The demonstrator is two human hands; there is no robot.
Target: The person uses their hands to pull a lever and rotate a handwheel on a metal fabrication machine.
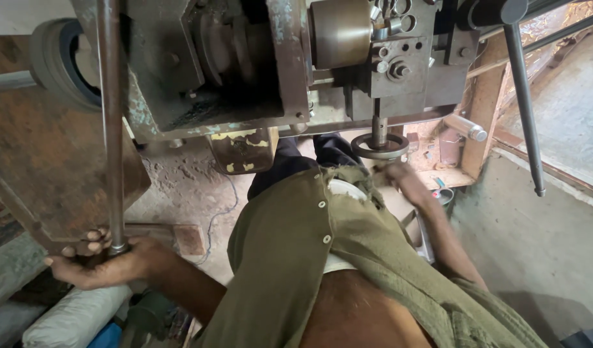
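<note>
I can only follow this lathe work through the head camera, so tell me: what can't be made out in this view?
- Right hand: motion-blurred beside the small handwheel; contact cannot be told.
- Left hand: its fingers wrap the long steel rod, hiding the rod's lower end; the top runs off the frame edge.
- Machine: upper part cut off by the top edge.
- Floor under the person: hidden by the green shirt.

Machine body (245, 64) blocks above; open floor (193, 180) btwn long bar (109, 116) & handwheel (379, 146); wall (535, 238) closes right side.
</note>
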